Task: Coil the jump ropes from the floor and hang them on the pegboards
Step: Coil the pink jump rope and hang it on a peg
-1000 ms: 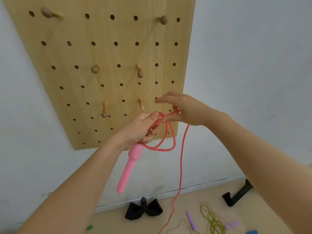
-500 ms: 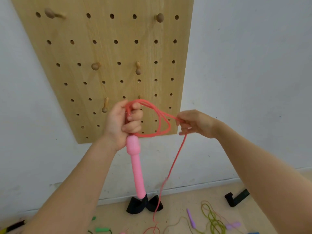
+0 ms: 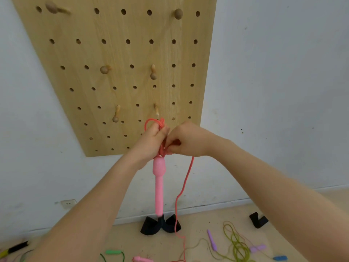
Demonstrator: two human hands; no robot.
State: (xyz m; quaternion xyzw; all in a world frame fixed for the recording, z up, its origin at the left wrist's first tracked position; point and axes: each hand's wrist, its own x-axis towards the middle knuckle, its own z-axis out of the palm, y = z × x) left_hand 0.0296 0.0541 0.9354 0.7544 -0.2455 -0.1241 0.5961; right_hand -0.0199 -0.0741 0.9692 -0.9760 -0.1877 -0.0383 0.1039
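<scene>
My left hand (image 3: pixel 151 140) grips several loops of a pink-red jump rope (image 3: pixel 186 178) in front of the lower part of the wooden pegboard (image 3: pixel 117 53). The rope's pink handle (image 3: pixel 159 186) hangs straight down below that fist. My right hand (image 3: pixel 186 140) is pressed against the left one and pinches the rope just beside the loops. From it the loose cord drops to the floor, where its other pink handle (image 3: pixel 140 259) lies. Several wooden pegs, such as a peg (image 3: pixel 153 72), stick out of the board with nothing on them.
A white wall (image 3: pixel 273 91) surrounds the board. On the floor lie a black stand (image 3: pixel 160 225), a black bracket (image 3: pixel 257 220), an olive rope with purple handles (image 3: pixel 236 242), a green handle (image 3: pixel 113 252), a blue handle (image 3: pixel 279 258) and a black-yellow handle (image 3: pixel 13 249).
My right hand has come in from the right with the cord and now meets the left fist. The loop that hung open between the hands has been gathered into the left hand.
</scene>
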